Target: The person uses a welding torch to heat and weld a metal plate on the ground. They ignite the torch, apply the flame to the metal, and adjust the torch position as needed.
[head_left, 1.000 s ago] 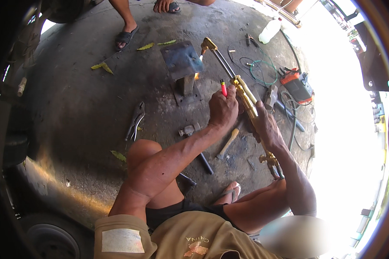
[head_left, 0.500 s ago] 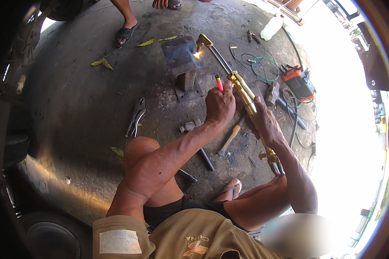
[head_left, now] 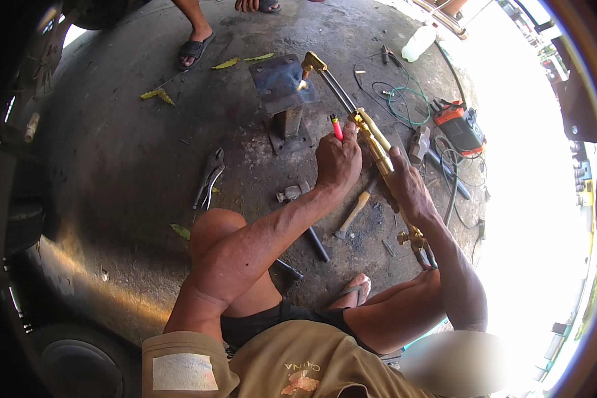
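a brass torch (head_left: 378,149) is slanted, its tip at a steel plate (head_left: 275,86), its handle wrapped by the fingers of the right hand (head_left: 410,191). in the left hand's (head_left: 339,159) curled fingers a red lighter (head_left: 337,129) is held, the torch apparently steadied too; a small flame (head_left: 302,85) is seen.

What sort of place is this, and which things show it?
Probably a metalworking or repair workshop: a brass torch burns at its tip by a metal plate, and a hammer and locking pliers lie on the floor.
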`<state>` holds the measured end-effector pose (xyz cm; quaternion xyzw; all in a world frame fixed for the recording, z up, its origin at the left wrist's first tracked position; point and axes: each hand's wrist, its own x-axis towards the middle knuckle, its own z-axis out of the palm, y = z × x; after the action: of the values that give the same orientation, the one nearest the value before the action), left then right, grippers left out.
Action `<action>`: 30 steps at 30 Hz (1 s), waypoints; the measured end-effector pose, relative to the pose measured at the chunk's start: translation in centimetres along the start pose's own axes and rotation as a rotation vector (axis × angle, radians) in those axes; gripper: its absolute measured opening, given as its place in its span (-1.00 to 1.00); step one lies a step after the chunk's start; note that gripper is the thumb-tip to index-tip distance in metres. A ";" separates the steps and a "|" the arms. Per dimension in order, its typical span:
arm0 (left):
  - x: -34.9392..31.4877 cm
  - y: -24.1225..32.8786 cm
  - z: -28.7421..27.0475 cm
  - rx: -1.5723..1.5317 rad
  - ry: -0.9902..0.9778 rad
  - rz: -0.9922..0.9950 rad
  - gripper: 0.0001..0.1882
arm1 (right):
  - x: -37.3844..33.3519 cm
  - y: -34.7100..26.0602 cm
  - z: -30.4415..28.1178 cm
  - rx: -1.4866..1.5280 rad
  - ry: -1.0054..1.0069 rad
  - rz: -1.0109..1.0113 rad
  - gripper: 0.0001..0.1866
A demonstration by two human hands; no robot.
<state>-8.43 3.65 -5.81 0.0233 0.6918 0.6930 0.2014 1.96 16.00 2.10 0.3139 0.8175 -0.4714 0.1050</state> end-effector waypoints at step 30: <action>0.1 0.1 -0.4 0.015 -0.026 -0.064 -0.39 | 0.3 0.2 0.0 -0.055 -0.022 -0.010 0.08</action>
<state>-8.65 3.25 -5.72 0.0118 0.6948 0.6806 0.2322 1.81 16.18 1.84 0.3014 0.8306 -0.4525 0.1203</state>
